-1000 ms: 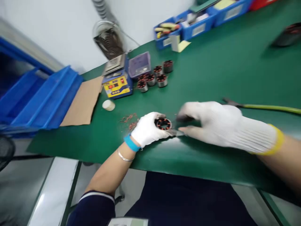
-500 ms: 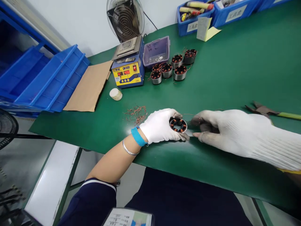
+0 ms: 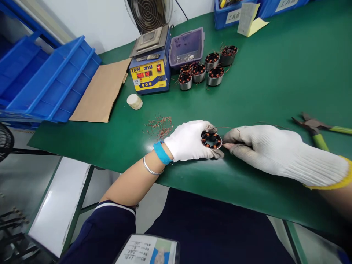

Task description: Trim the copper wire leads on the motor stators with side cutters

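My left hand (image 3: 194,141), in a white glove, wraps round a motor stator (image 3: 219,142), a metal ring with copper windings inside, held low over the green table. My right hand (image 3: 255,145), gloved too, is at the stator's right side with thumb and fingertips pinched on a thin copper wire. Another fine wire (image 3: 227,127) arcs from the stator toward the right fingers. Left of the stator lies a tangle of copper wire scraps (image 3: 161,126). Beyond my right hand are cutting pliers (image 3: 312,123) with green handles, jaws apart.
Several more stators (image 3: 215,76) stand at the back beside a purple bin (image 3: 187,49) and a blue-yellow solder pot unit (image 3: 151,77). A white round pot (image 3: 134,101), cardboard (image 3: 101,91) and blue crates (image 3: 57,82) are leftward. Blue toolboxes (image 3: 228,16) line the back.
My right hand has moved in against the stator, its fingers now closed on the wire. The view has shifted slightly, and more of the pliers shows.
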Demonstrator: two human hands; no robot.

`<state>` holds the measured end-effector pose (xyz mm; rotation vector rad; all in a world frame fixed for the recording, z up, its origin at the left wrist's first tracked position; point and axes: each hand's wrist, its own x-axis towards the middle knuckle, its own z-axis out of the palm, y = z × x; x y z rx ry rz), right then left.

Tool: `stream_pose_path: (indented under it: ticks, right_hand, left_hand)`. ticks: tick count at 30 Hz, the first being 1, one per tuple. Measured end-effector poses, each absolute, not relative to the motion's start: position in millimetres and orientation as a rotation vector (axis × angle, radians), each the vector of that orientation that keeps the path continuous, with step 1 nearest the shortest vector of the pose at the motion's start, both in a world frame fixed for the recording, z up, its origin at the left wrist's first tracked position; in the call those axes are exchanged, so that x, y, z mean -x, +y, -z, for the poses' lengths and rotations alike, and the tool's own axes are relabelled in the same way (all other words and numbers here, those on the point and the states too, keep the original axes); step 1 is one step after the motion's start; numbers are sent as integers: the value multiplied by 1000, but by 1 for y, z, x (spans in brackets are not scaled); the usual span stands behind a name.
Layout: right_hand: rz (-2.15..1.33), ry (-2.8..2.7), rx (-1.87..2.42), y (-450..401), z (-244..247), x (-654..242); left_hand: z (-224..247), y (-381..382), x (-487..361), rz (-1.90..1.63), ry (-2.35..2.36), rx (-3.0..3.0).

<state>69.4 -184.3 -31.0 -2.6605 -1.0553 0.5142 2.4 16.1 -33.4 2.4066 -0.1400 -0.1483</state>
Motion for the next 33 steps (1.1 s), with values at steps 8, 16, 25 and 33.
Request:
stream_pose_path:
  ticks: [8, 16, 25, 33]
  right_hand:
    - [-773, -916, 2561, -180, 28, -65]
    - [-768, -914, 2536, -187, 35, -69]
    - [-659, -974, 2704, -194, 34, -75]
    - [-468, -1142, 2625, -200, 30, -69]
  left_hand:
    - [51, 7, -12, -152, 101, -1854]
    - [31, 12, 0, 172, 72, -1862]
    - [31, 5, 7, 164, -256, -2589]
    - [32, 10, 3, 156, -368, -2577]
